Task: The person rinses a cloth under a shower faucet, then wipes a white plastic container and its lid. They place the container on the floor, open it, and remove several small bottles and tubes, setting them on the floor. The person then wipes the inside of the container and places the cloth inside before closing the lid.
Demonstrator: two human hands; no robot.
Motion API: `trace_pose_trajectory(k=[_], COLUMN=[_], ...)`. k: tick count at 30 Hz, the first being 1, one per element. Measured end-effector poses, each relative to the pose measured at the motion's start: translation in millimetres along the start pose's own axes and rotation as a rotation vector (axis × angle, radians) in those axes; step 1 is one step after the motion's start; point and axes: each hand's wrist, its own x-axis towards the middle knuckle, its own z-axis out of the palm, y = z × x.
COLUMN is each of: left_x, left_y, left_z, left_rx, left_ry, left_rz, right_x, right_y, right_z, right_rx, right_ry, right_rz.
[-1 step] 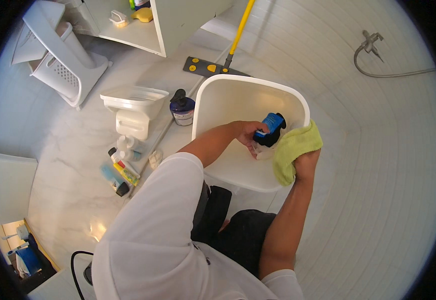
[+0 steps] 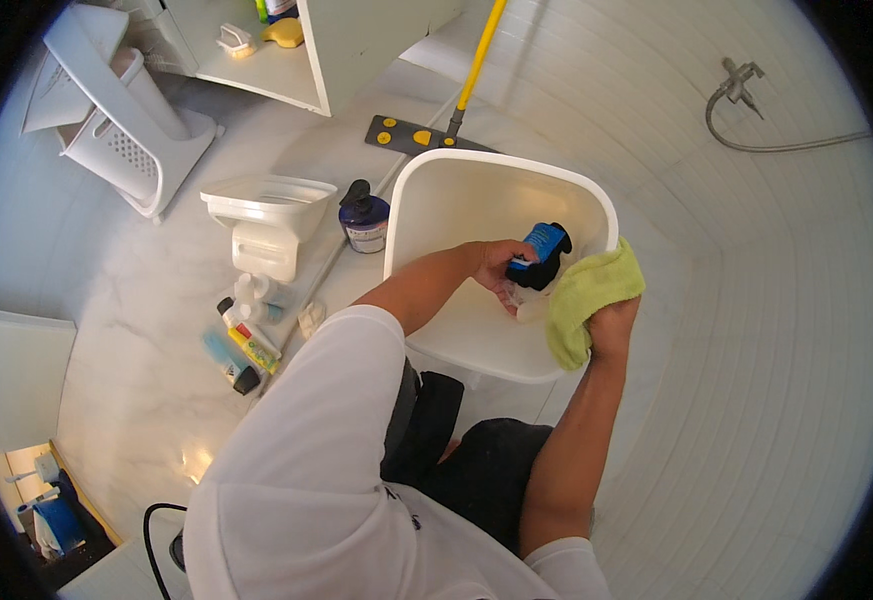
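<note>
Inside a white plastic tub (image 2: 501, 160), my left hand (image 2: 497, 272) is closed around a bottle (image 2: 543, 243) with a black part and a blue label. The bottle lies tilted, and a pale, see-through part shows just below it; I cannot make out whether that belongs to it. My right hand (image 2: 614, 325) grips a lime-green cloth (image 2: 593, 295) at the tub's right side. The cloth drapes over the rim and partly hides the fingers. Its left edge comes close to the bottle.
Left of the tub stands a dark blue pump bottle (image 2: 364, 217). Beyond it is a white plastic container (image 2: 268, 205), with several small bottles and tubes (image 2: 253, 348) nearer me. A flat mop (image 2: 421, 138) lies behind the tub. A shower hose (image 2: 771, 148) hangs on the right wall.
</note>
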Motion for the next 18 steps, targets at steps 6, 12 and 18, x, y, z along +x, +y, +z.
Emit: trace_pose_trajectory(k=[6,12,18], left_x=[11,41,37], left_y=[-16,-17,-4], left_z=[7,-7,-29], left_rx=[0.023,0.162,0.219], left_ry=[0.080,0.241,0.300], left_rz=[0.196,0.305,0.477], right_x=[0,0,0], right_y=[0,1,5], right_z=[-2,-2,-5], right_rx=[0.061,0.025,0.010], right_ry=[0.013,0.002,-0.039], right_rz=[0.026,-0.006,-0.045])
